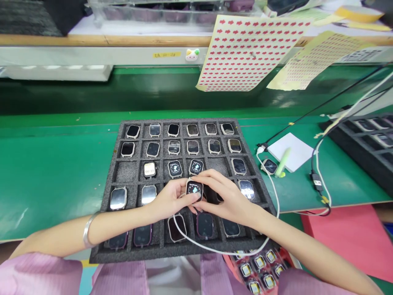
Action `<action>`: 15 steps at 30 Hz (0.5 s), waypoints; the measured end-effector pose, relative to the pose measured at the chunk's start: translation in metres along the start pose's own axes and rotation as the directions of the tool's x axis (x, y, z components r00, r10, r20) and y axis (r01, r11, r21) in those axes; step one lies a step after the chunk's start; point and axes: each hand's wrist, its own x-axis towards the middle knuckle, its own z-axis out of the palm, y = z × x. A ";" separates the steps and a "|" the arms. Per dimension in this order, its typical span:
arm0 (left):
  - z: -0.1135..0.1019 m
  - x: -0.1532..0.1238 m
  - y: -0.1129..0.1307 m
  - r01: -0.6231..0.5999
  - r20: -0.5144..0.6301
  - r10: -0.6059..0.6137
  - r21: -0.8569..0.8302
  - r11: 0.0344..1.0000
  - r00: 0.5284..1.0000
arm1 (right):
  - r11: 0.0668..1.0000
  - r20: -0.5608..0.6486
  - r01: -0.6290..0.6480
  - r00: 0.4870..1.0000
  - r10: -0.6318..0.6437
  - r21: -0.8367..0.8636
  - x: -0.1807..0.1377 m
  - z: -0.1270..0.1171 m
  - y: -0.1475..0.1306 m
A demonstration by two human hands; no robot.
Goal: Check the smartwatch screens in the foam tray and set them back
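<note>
A square smartwatch (193, 187) with a lit dial and no strap is held between my two hands above a dark grey foam tray (126, 171). My left hand (172, 197) is closed on its left side, the thumb lying on the lower screen. Around the right and top edges the fingers of my right hand (222, 192) are closed. A white cable (211, 249) loops up beneath the watch; its end is hidden by my hands. In the tray close by sit two watches with lit dials (175, 168) and one watch showing a bright timer (149, 169).
Several dark-screened watches (192, 130) fill other tray compartments. Right of the tray lie another watch (270, 166), a pale green pen (283, 162), white paper (296, 152) and cables (316, 180). A second tray (353, 151) stands far right. Arrow sticker sheets (245, 53) hang from the shelf.
</note>
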 end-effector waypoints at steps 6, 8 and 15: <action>0.003 -0.001 -0.008 -0.006 -0.042 0.010 0.104 0.995 0.999 | 0.974 0.006 0.060 0.998 -0.060 -0.220 -0.004 0.001 -0.003; 0.003 -0.001 -0.009 -0.009 -0.037 0.014 0.124 0.992 0.999 | 0.971 0.013 0.066 0.998 -0.065 -0.230 -0.005 0.000 -0.004; 0.003 -0.002 -0.010 -0.014 -0.025 0.019 0.167 0.986 1.000 | 0.964 0.010 0.093 0.996 -0.094 -0.249 -0.004 -0.002 -0.007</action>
